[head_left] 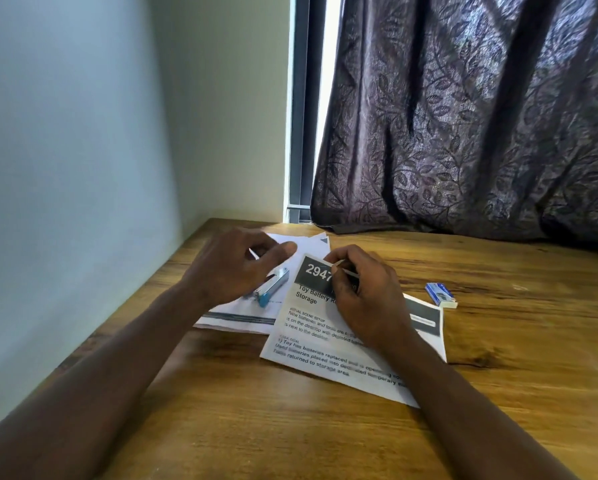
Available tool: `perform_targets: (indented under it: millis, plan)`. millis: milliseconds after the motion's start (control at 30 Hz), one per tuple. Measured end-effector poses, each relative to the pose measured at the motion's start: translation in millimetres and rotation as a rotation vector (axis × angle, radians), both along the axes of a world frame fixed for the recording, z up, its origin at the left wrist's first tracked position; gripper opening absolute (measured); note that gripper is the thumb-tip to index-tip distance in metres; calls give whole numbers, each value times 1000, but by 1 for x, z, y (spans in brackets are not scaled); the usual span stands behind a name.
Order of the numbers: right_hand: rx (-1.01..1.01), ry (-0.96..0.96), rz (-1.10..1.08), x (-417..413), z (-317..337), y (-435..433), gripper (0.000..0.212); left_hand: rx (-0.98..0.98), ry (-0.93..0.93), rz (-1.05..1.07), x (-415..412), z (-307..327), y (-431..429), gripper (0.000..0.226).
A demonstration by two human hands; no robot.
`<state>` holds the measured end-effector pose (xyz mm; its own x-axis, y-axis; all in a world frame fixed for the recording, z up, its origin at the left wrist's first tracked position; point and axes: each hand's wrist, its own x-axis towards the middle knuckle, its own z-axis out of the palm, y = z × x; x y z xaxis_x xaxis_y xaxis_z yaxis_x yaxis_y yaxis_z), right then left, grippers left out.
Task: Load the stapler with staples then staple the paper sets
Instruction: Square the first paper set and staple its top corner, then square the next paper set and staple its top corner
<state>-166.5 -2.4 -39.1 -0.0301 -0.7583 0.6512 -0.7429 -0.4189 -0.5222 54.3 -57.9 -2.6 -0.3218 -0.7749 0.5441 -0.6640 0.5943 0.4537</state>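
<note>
In a corner by a wall and a dark patterned curtain point(464, 116), a person works at a wooden surface point(498, 375), partway through reloading a stapler point(273, 285). The stapler, with a blue end and a metal body, lies on a set of papers point(242, 315) at the left. The left hand point(235, 268) arches over it with fingers curled. The hand hides the point of contact, so it cannot be said whether that grip is clenched on the stapler's top or only hovering above it. The right hand point(363, 299) pinches a thin staple strip point(349, 271) between thumb and fingertips, just beside the stapler and over a second printed sheet point(325, 348) that overlaps the first set. A small blue-and-white staple box point(441, 295) sits apart at the right.

The job looks to be in its opening stage. A strip is out of the box and in hand, but it is not yet in the stapler. Seating the strip and closing the stapler remain, and both paper sets have yet to be squared and stapled. No staple is visible in either set.
</note>
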Motion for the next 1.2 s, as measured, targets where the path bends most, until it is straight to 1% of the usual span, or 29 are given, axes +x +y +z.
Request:
perform_targets:
  millis: [33,100,133,167,233,300,367,433,467,533,600,700,800,900,1000,1033,1200]
  plan:
    - [-25,-15,-11,-1,2,1,17,109,55,-94,-3,2,10,49]
    - [-86,-53,-20,-1,5,3,18,363,102,-233,-9,0,26,42]
    - [-122,-71,-22,-2,8,5,19,470,134,-289,-12,-3,30,35]
    - [-158,-72,-36,-2,10,7,19,536,186,-318,-16,-5,34,27]
    - [-215,11,-140,-5,13,9,24,505,275,-295,-23,-5,38,14]
    - [-216,94,-314,-16,17,10,33,413,360,-234,-30,1,35,10]
    - [-166,55,-445,-35,22,11,38,375,435,-182,-38,8,23,10]
    - [-62,-17,-481,-61,25,9,42,357,514,-160,-51,13,6,8]
    - [16,-19,-489,-76,26,8,43,345,552,-157,-61,16,-4,8]
    - [190,68,-503,-107,25,8,44,340,618,-139,-87,18,-25,10]
    - [322,183,-461,-129,19,14,46,355,626,-112,-112,17,-49,8]
    - [445,333,-344,-145,1,25,54,367,533,-58,-157,8,-83,13]
    - [506,418,-310,-143,-14,24,57,292,297,57,-192,-6,-102,17]
    - [497,402,-330,-142,-13,24,57,257,92,135,-205,-19,-109,19]
    - [504,388,-325,-144,-12,25,56,150,-136,183,-209,-30,-111,33]
    - [509,387,-323,-144,-11,25,56,114,-194,207,-210,-31,-109,35]
    - [532,371,-309,-144,-10,26,56,-4,-387,298,-212,-35,-105,38]
